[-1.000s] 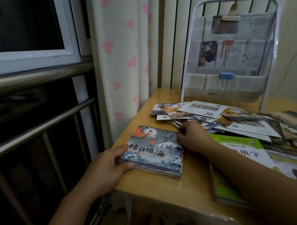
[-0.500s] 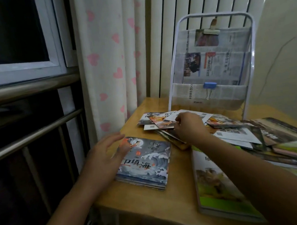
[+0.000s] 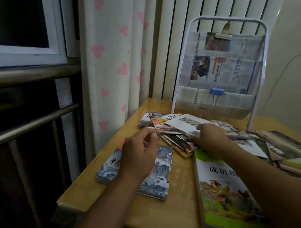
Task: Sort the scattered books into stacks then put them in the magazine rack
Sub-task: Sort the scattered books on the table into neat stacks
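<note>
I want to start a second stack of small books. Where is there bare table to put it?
Bare table runs between the wave-cover stack and the big green book, widening toward the near edge. A smaller patch lies left of the scattered books, by the curtain. Before the magazine rack and rightward it is crowded.

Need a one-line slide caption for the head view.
Right hand picks through scattered books; left hand hovers over wave-cover stack.

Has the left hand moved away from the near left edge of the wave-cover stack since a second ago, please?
Yes. The left hand has left the wave-cover stack's left edge and now hovers over it, nearer the scattered books.
</note>
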